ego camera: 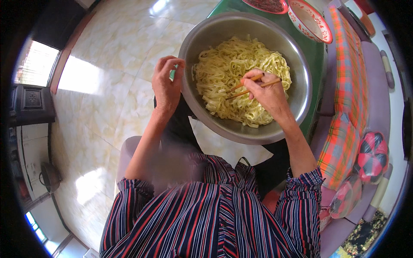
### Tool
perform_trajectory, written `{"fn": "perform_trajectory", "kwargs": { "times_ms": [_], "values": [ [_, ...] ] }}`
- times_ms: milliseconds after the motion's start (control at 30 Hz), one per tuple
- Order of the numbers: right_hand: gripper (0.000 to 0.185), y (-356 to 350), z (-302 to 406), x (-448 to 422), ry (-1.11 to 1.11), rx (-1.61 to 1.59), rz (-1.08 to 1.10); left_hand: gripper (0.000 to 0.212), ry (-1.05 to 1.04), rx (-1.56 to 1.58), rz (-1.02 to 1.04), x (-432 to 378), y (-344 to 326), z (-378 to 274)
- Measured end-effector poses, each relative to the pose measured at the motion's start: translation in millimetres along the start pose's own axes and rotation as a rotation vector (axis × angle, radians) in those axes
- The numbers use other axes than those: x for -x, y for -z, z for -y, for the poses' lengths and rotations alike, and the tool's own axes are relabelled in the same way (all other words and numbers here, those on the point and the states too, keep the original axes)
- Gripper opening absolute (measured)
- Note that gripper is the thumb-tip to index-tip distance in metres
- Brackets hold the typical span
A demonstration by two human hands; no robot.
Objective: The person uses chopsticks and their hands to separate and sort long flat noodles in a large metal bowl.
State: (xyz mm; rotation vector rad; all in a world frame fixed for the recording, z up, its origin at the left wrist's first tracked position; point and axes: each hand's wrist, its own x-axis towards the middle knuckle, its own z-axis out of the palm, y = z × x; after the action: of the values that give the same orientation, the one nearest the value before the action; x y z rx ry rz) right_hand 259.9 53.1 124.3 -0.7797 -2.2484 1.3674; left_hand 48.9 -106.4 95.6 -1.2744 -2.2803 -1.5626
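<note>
A large metal basin (pixel 298 74) sits at the edge of the green table (pixel 317 87), its near side reaching over my legs. Inside lies a broad heap of pale yellow-green flat noodles (pixel 222 61). My right hand (pixel 264 93) grips a pair of wooden chopsticks (pixel 240 93) over the noodles, with their tips down among the strands. At the basin's left rim, my left hand (pixel 167 80) has its curled fingers and thumb on the edge. A small green and white patch shows between them; what it is cannot be made out.
Beyond the basin stand a red-and-white patterned enamel bowl (pixel 309 21) and a red-rimmed dish (pixel 269 4) of dark contents. Right of the table runs a sofa (pixel 376 87) with a plaid cover (pixel 347 74) and round cushions (pixel 372 158). Tiled floor (pixel 109 106) extends left towards a dark cabinet (pixel 32 104).
</note>
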Motion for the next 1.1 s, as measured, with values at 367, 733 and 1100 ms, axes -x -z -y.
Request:
{"fn": "perform_trajectory", "kwargs": {
  "times_ms": [367,733,1100],
  "values": [
    [0.026,36.3,42.6,-33.5,-0.152,-0.306,-0.158,0.019,0.506,0.343,-0.250,19.1,-15.3,109.2],
    [0.018,-6.7,14.2,-96.3,-0.128,-0.371,-0.162,0.013,0.457,0.243,-0.196,16.5,-15.8,105.9],
    [0.018,-38.4,14.6,-108.8,-0.202,-0.230,0.159,0.015,0.531,0.278,-0.145,15.9,-16.0,106.6]
  ]
}}
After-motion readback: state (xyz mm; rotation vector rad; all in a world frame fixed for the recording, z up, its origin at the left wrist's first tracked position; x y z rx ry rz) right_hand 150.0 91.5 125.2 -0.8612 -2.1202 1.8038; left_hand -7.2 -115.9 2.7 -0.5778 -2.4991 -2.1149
